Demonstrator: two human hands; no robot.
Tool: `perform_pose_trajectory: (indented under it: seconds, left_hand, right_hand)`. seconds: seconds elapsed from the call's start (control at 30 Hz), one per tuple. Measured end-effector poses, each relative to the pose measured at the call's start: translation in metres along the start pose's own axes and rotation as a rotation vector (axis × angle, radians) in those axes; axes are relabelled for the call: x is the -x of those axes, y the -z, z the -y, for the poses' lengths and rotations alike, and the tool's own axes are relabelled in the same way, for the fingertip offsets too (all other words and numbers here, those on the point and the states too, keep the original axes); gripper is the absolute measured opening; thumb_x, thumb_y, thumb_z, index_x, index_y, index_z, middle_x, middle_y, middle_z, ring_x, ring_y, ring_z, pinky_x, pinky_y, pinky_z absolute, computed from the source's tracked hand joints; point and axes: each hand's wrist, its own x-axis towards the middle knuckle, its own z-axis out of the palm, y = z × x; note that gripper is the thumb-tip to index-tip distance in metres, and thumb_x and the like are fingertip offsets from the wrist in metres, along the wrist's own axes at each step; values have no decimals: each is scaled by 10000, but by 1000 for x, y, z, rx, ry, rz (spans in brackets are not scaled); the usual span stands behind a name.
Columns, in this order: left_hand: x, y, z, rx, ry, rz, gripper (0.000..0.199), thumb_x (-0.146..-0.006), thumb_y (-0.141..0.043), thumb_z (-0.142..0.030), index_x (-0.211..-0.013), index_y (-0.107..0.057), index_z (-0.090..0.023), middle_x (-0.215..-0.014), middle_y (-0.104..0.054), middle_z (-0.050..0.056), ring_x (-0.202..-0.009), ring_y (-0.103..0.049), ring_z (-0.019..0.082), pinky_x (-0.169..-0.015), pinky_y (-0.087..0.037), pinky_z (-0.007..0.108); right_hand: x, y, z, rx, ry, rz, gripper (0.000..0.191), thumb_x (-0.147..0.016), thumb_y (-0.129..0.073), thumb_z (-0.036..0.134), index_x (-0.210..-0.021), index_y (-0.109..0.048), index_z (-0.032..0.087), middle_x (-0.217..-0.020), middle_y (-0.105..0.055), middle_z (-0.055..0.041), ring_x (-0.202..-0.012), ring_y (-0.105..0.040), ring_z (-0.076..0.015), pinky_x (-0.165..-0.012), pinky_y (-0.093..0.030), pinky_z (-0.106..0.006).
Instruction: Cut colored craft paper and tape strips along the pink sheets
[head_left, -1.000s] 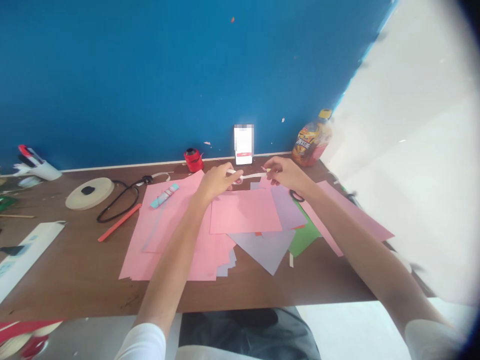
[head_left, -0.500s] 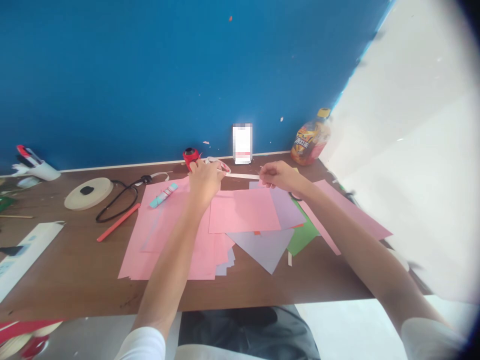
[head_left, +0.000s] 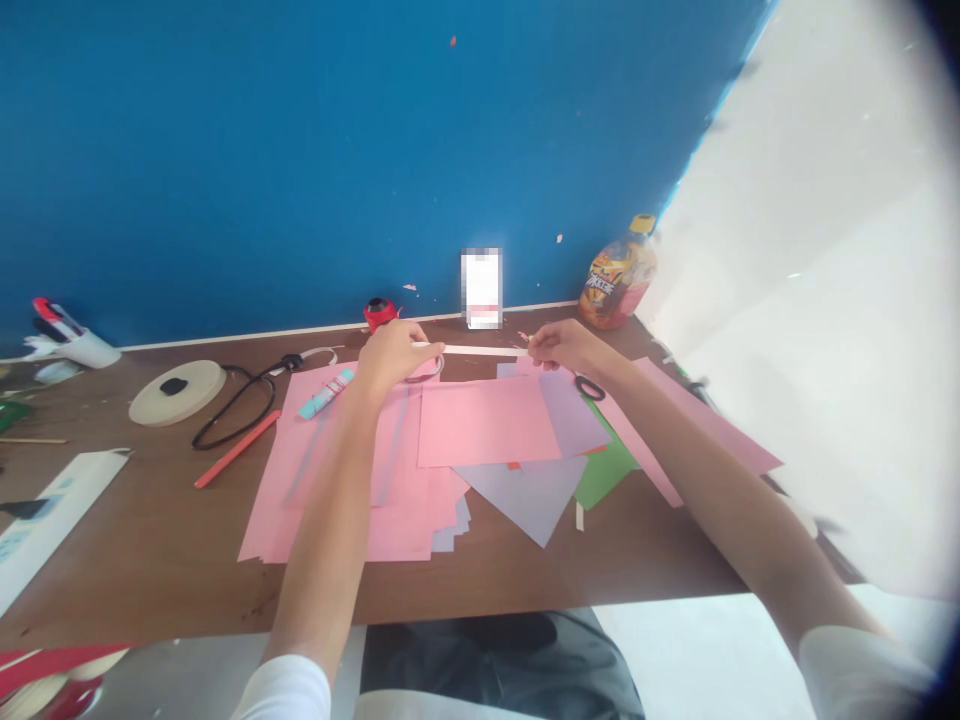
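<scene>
My left hand and my right hand pinch opposite ends of a narrow white paper strip, held taut above the far edge of the papers. Just below my left hand lies a small reddish loop, its material hard to tell. A black ring-shaped handle shows near my right hand, the rest of it hidden under paper. Beneath my hands lie overlapping sheets of pink paper, with lilac paper and green paper below them.
Along the blue wall stand a red roll, a blurred phone and a plastic bottle. To the left on the brown desk are a tape roll, black cable, and a red stick.
My left hand has moved left, away from the red roll, drawing the white strip straighter between my hands. The reddish loop now lies lower, just below my left hand.
</scene>
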Motion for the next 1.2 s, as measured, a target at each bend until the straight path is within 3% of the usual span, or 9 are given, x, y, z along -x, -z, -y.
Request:
perform_pose_trajectory:
  seconds: [0.2,0.33,0.6,0.73,1.2]
  left_hand:
    - [-7,0,17,-147,20,69,295,-774,-617,-496,-886,-738,-251,-906,-737,56,-865,-650,247,-710,-428,329]
    - [-8,-4,21,-277,60,101,254,-767,-620,-441,-903,-755,-274,-1049,-738,66,-975,-656,288,-794,-471,372]
    - [-9,-15,19,-391,123,135,202,-722,-649,-273,-907,-716,-229,-998,-727,95,-970,-672,300,-812,-509,384]
    - [-12,-26,19,-420,121,155,228,-716,-662,-249,-938,-690,-210,-1051,-722,115,-993,-673,309,-796,-515,375]
    - [-15,-39,21,-466,90,141,208,-792,-634,-283,-974,-682,-196,-1060,-709,149,-1029,-674,323,-805,-515,375]
  right_hand:
    - [-11,-2,-18,11,4,96,166,-811,-602,61,-679,-598,161,-585,-589,16,-503,-494,-78,-530,-402,-218]
    - [-16,-5,-28,91,-1,62,136,-771,-598,63,-679,-615,162,-577,-587,7,-530,-511,-100,-533,-406,-225]
    - [-19,-10,-36,333,45,35,112,-704,-614,98,-760,-671,176,-696,-696,-48,-617,-612,-164,-579,-449,-249]
    - [-17,-11,-35,467,76,2,134,-697,-604,78,-746,-665,186,-710,-707,-47,-751,-659,-189,-630,-447,-239]
    - [-20,-14,-37,516,-8,2,181,-650,-590,42,-740,-668,179,-714,-718,-43,-710,-655,-176,-582,-444,-230]
